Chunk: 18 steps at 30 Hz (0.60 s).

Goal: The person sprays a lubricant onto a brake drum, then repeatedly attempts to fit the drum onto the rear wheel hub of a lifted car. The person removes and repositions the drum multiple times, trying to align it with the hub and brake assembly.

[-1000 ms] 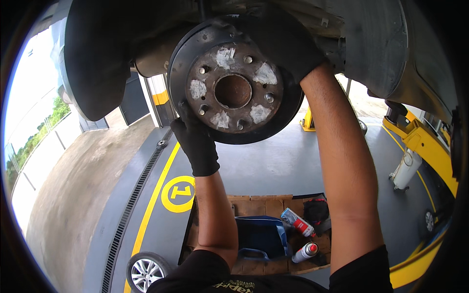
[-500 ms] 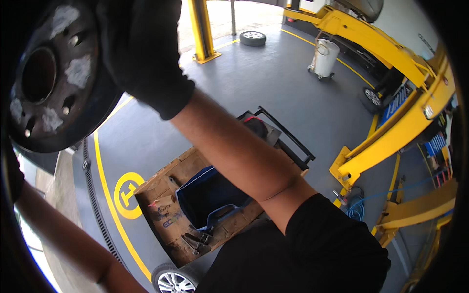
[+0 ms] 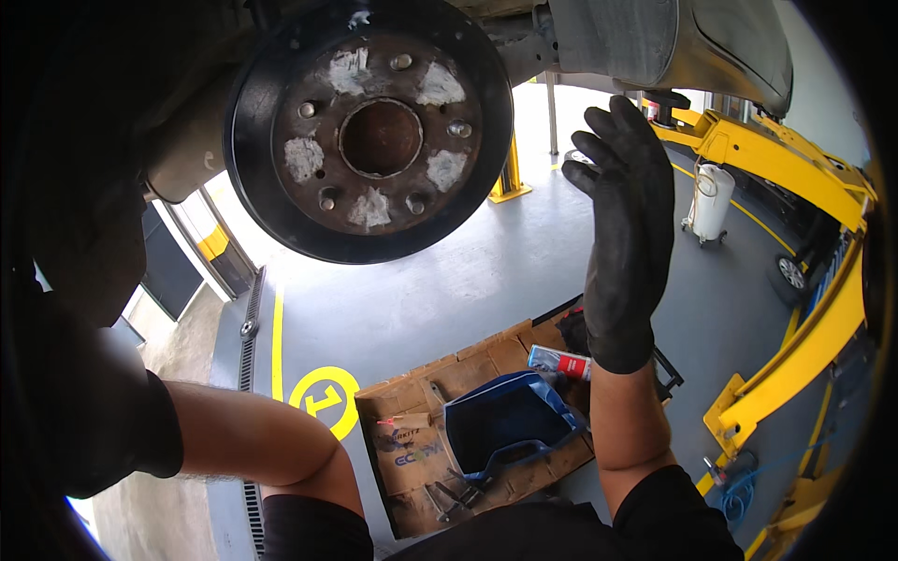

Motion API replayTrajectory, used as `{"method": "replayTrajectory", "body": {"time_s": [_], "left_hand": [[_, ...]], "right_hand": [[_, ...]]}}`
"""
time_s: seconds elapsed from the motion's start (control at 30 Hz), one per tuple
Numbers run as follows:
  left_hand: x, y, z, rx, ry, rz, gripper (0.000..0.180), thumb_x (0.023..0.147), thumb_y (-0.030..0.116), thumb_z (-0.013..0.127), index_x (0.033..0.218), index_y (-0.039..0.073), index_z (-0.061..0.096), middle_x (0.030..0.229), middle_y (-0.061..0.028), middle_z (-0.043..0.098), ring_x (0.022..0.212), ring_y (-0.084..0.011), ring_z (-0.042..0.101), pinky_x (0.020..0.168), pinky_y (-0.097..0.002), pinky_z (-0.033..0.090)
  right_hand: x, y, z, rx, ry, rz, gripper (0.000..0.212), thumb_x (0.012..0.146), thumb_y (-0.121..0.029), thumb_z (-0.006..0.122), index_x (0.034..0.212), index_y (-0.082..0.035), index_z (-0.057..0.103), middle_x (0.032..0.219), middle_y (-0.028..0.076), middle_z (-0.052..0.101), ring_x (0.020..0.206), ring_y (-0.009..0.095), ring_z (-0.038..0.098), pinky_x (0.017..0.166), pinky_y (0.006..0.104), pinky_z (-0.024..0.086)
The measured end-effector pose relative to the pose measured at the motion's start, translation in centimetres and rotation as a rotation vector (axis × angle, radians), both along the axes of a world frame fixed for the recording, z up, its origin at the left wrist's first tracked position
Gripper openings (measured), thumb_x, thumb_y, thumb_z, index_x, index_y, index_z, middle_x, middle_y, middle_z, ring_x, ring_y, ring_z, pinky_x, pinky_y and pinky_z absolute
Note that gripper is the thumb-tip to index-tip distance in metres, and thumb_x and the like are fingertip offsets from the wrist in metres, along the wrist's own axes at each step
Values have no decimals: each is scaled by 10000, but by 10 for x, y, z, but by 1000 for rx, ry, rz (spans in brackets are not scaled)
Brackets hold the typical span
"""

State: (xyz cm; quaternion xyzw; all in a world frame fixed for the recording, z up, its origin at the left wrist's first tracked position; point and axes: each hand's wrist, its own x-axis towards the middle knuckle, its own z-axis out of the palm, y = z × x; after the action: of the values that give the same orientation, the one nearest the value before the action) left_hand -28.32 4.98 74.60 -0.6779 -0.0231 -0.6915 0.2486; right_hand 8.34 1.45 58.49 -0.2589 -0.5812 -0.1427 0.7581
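Observation:
A dark brake drum (image 3: pixel 281 201), with wheel studs around its rusty centre hole and pale patches on its face, is mounted under the raised vehicle at upper centre. My right hand (image 3: pixel 631 224), in a black glove, is raised to the right of the drum, apart from it. Its fingers are stretched out and nothing is in them. At the left edge, my left hand (image 3: pixel 108 439) is also gloved in black, below and left of the drum. Shadow and blur hide its fingers, so whether it touches anything does not show.
Below lies a cardboard-lined cart top (image 3: pixel 388 486) with a blue plastic tub (image 3: pixel 510 421), a spray can (image 3: pixel 559 362) and several dark metal parts (image 3: pixel 449 497). A yellow lift arm (image 3: pixel 795 346) curves along the right. A white wheeled tank (image 3: pixel 711 201) stands farther back.
My view has turned, bringing the drum from the left edge to upper centre. My right hand has come away from beside the drum and now stands apart, fingers extended.

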Motion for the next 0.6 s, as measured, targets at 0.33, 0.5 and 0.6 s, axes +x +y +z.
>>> {"method": "replayTrajectory", "body": {"time_s": [0.33,0.5,0.6], "left_hand": [[2,59,5,-345,90,-354,848,1088,686,180,1658,75,323,1692,-216,357,1559,-373,374,1296,-529,242],[12,96,-23,-486,157,-458,723,1120,607,338,1612,82,404,1610,-176,494,1504,-337,465,1241,-503,362],[36,125,-42,-553,219,-220,538,1117,293,443,1567,-2,444,1523,-222,559,1414,-344,545,1196,-460,408]], "right_hand": [[-3,-48,79,513,254,225,772,1101,-513,398,1585,85,335,1543,335,477,1442,440,498,1249,533,331],[-34,67,91,297,180,-101,611,1149,-407,336,1623,-23,361,1655,190,404,1525,311,411,1267,445,308],[-16,111,52,80,42,168,580,1162,-370,321,1648,-53,310,1680,163,365,1562,295,341,1287,423,258]]}}
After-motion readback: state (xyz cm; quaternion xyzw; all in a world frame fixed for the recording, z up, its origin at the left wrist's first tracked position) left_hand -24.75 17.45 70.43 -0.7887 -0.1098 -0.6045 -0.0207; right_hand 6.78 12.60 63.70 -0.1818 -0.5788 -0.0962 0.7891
